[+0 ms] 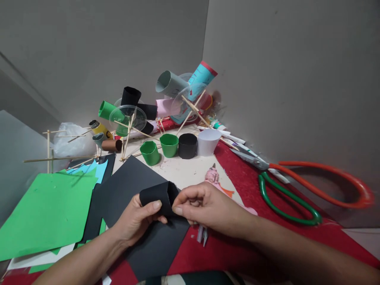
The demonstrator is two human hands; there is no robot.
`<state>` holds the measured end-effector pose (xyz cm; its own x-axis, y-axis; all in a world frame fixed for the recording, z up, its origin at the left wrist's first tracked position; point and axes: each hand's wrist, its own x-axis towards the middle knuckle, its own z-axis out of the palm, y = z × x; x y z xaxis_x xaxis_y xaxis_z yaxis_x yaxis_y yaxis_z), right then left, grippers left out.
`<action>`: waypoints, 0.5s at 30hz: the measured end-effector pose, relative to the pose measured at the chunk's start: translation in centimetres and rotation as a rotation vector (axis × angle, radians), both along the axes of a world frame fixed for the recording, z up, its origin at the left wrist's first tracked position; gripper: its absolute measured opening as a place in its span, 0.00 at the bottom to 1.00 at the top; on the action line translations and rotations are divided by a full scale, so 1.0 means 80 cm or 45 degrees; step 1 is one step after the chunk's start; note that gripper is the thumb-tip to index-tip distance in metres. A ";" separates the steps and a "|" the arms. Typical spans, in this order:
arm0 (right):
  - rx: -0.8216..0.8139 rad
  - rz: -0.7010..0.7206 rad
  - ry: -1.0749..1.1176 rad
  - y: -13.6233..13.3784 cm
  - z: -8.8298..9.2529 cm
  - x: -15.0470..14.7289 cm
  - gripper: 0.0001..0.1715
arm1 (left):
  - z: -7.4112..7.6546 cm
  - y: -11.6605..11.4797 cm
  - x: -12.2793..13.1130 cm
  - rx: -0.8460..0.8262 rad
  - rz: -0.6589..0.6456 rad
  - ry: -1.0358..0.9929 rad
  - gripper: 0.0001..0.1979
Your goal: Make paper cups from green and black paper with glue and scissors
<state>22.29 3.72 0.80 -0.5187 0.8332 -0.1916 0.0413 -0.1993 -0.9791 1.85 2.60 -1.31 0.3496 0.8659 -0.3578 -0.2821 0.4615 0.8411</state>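
My left hand (138,217) is wrapped round a black paper tube (157,196), thumb on its near side. At the tube's right end, my right hand (204,206) is closed in a pinch at the rim; whether the fingertips hold the paper's edge or something small is hidden. Beneath both hands lies a black sheet of paper (127,190). Just below the right hand, the tip of a clear tool (202,235), perhaps a glue gun, pokes out. Behind the hands stand two green paper cups (150,153), a black paper cup (187,146) and a white paper cup (208,142).
Large scissors (267,166) with orange and green handles lie at right on red cloth (237,178). Green sheets (50,213) are stacked at left. Stick frames with clear discs (128,118) and paper tubes stand at the back, near a yellow bottle (101,128) and grey walls.
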 end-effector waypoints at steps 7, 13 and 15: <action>-0.029 -0.024 0.008 -0.002 -0.003 -0.004 0.09 | 0.000 -0.002 0.000 0.060 0.022 0.085 0.12; -0.046 0.002 -0.024 0.000 0.001 -0.003 0.06 | 0.001 -0.001 0.000 0.114 -0.011 0.117 0.12; -0.058 0.017 -0.030 0.001 0.001 -0.003 0.06 | 0.000 -0.001 0.000 0.117 -0.015 0.114 0.11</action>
